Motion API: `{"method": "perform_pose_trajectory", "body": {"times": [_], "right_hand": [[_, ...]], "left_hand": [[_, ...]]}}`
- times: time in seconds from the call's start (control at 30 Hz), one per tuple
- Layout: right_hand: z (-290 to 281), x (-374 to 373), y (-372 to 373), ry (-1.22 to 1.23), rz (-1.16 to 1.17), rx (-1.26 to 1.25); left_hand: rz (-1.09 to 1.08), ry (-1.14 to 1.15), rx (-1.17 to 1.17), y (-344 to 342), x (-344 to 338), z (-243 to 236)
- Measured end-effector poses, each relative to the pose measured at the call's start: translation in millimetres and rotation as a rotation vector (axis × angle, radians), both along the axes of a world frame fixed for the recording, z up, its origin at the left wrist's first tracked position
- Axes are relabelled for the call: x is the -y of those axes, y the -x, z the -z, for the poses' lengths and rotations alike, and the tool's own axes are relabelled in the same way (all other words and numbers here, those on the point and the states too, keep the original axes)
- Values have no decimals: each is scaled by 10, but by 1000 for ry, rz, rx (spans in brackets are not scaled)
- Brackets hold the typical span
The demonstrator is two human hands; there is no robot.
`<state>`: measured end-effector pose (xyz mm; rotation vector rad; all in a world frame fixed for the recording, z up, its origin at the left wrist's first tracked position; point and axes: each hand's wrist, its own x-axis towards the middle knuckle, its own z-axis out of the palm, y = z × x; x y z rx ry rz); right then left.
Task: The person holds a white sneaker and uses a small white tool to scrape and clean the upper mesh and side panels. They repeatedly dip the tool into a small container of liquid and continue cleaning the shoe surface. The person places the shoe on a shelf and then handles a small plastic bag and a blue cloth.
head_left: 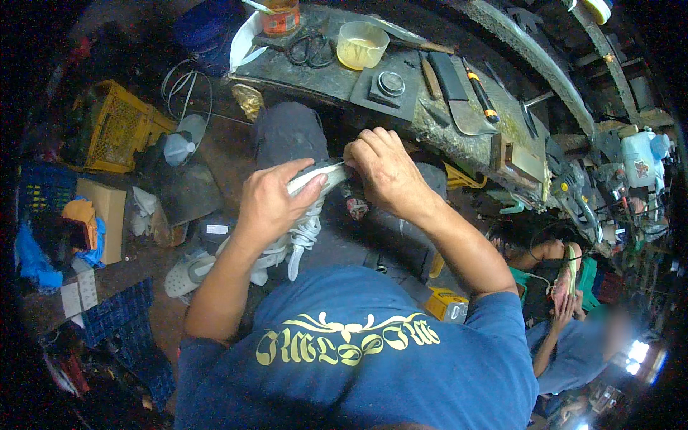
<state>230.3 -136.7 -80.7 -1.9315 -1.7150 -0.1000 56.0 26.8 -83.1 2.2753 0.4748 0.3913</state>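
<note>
My left hand (269,204) grips a pale shoe (322,179) above my lap, its thumb pressed along the light sole edge and its fingers on the far side. White laces (307,228) hang loosely below the shoe. At the shoe's right end, my right hand (383,168) is closed, fingertips pinched together against the sole edge. Whatever lies between those fingertips is hidden or too small to name. My knee (288,132) in dark trousers is just beyond the shoe.
A dark workbench (283,68) ahead carries scissors (311,51), a cup of yellowish liquid (360,46), a round tin (390,84) and an orange-and-black handled tool (481,93). Left are a yellow crate (118,129) and cardboard box (102,218). A co-worker's hands (566,308) hold another shoe at right.
</note>
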Motion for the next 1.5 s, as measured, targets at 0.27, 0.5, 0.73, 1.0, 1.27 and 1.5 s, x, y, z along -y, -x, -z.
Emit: {"method": "perform_pose_trajectory", "body": {"times": [0.27,0.5,0.73,1.0,1.27,1.5], "right_hand": [[-405,-27,67,143,-95,55],[-552,-285,236,291,-202,389],[-618,-349,208,227,-270,316],[-529,2,-117,-4,106,-443],[97,89,15,-144,68,-658],[208,9,46,-191,56,-676]], "left_hand": [[13,-48,4,-29,72,1],[9,-161,-104,-38,146,-70],[-22,-121,-81,-1,86,-29],[-26,73,30,73,-54,64],[-20,95,43,76,-91,60],[-23,164,-50,85,-82,-36]]}}
